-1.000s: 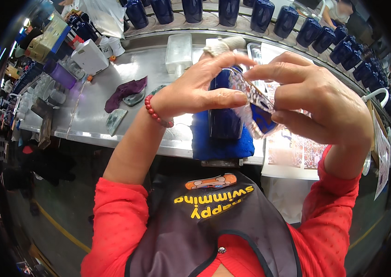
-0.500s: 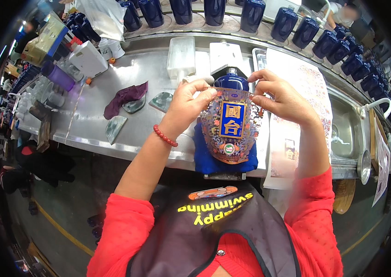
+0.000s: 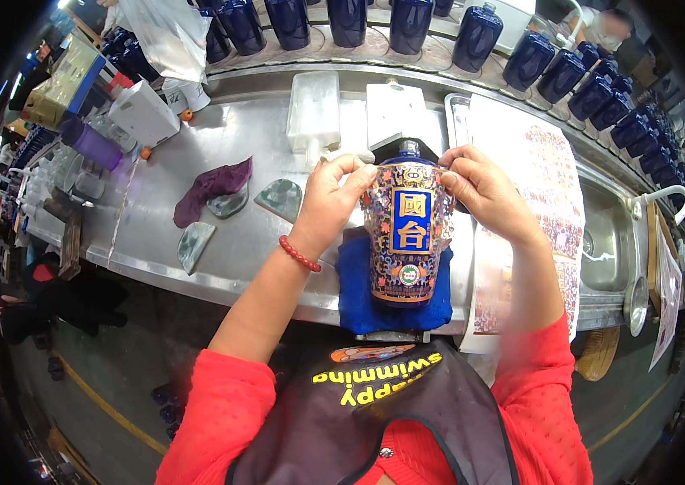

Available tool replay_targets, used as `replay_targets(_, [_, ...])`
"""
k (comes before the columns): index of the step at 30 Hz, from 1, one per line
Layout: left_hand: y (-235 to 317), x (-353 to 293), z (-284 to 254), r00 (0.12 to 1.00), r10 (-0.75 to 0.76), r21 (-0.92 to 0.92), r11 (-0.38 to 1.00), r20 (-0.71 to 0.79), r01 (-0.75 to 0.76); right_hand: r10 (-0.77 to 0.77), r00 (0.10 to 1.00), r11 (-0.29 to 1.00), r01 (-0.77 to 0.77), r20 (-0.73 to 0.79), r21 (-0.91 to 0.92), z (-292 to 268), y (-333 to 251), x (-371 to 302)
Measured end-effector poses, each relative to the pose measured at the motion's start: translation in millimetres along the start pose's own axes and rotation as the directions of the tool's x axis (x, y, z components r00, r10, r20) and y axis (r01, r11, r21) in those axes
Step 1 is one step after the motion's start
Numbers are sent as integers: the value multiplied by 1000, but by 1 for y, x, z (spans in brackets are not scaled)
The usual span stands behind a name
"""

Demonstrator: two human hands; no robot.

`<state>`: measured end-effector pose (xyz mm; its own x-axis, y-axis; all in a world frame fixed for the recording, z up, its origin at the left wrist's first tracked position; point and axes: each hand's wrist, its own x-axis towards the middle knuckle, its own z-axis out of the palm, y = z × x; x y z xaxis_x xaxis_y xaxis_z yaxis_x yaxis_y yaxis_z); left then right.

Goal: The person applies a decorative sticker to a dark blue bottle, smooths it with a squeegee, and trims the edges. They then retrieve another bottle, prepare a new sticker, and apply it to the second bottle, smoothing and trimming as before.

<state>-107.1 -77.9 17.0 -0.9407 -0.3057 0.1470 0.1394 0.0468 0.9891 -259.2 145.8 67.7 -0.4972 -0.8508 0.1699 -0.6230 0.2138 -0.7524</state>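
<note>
Head view: the printed label (image 3: 413, 273) lies along the front of the blue bottle (image 3: 409, 150), which rests on its back on a blue cloth (image 3: 354, 284), neck pointing away from the person. The left hand (image 3: 331, 196) and right hand (image 3: 481, 191) are apart, one on each side near the bottle's shoulder, each with thumb and fingers pinching an upper corner of the label. Judged from this, the front panel is lined up, but the corners are not let go, and the side edges seem to stand off the glass; whether the lower part sticks cannot be told. More label sheets (image 3: 548, 174) lie to the right. The bottle's neck looks uncapped, and its dark body hides any contents. Upright bottles (image 3: 477, 40) stand beyond the table, showing no label on the sides in view. A frosted bottle (image 3: 314, 111) lies nearby and looks empty. The sink (image 3: 611, 212) has a pale strip in it; the purple cup's (image 3: 90, 143) inside cannot be made out.
</note>
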Motion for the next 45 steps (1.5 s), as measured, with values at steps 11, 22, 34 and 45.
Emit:
replay_targets(11, [2,-53,19,914,403,537,760,55,-367,-178,940,961,101,-293,-259,39,-28,-59])
replay_targets(22, [-6,-59,20,913,371,511,759,169,-403,-89,988,996,85,-122,-41,55,-22,-77])
replay_targets(34, [-23,-54,12,898,369,433,787,239,-439,-80,994,997,78,-80,-23,58,-1,-83])
replay_targets(45, [-21,-59,9,903,330,415,806,275,-422,-103,995,994,104,-13,32,52,2,-84])
